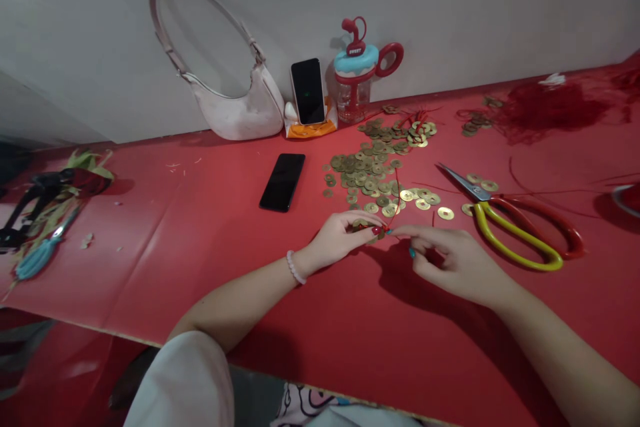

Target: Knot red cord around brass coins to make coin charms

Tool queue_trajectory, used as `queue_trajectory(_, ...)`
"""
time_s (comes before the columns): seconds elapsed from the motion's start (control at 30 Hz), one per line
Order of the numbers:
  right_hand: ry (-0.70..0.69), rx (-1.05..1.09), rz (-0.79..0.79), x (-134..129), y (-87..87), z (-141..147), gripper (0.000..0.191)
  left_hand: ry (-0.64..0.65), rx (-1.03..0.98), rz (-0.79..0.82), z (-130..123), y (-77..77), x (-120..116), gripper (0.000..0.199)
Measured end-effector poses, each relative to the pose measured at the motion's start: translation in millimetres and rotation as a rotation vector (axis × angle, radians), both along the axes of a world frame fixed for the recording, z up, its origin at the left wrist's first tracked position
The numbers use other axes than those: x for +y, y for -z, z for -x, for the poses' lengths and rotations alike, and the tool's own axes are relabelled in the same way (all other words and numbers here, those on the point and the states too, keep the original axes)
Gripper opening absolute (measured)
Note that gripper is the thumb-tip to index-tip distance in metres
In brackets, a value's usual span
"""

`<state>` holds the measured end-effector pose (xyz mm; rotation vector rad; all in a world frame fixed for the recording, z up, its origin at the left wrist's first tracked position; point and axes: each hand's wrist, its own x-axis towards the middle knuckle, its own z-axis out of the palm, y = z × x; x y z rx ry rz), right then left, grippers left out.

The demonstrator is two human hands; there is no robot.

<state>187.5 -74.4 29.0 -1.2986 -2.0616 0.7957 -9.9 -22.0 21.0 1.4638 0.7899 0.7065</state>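
My left hand (341, 239), with a beaded bracelet at the wrist, is closed on a few brass coins with a red cord (397, 190) rising from them. The coins are mostly hidden by the fingers. My right hand (450, 260) is just to the right, its index finger stretched to the cord at my left fingertips, thumb apart from it and nothing visible between them. Square-holed brass coins (367, 177) lie in a loose pile beyond both hands. Scissors (515, 230) with one yellow and one red handle rest to the right, blades pointing back left.
A black phone (283, 182) lies left of the coins. Along the wall stand a pale handbag (245, 107), a propped phone (309, 91) and a drinking cup (354, 87). Tangled red cord (553, 110) is at back right; blue-handled scissors (37, 259) lie far left.
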Motion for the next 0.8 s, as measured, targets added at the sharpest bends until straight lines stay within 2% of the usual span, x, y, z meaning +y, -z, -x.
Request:
queue_trajectory(0.2, -0.004, 0.017, 0.050, -0.7, -1.2, -0.2, 0.042, -0.005, 0.000, 0.002, -0.5, -0.4, -0.2, 0.021)
queue_trajectory(0.8, -0.039, 0.009, 0.063, -1.0, -1.6, -2.9, 0.051, -0.032, 0.071, -0.006, 1.0, 0.0, -0.1, 0.026)
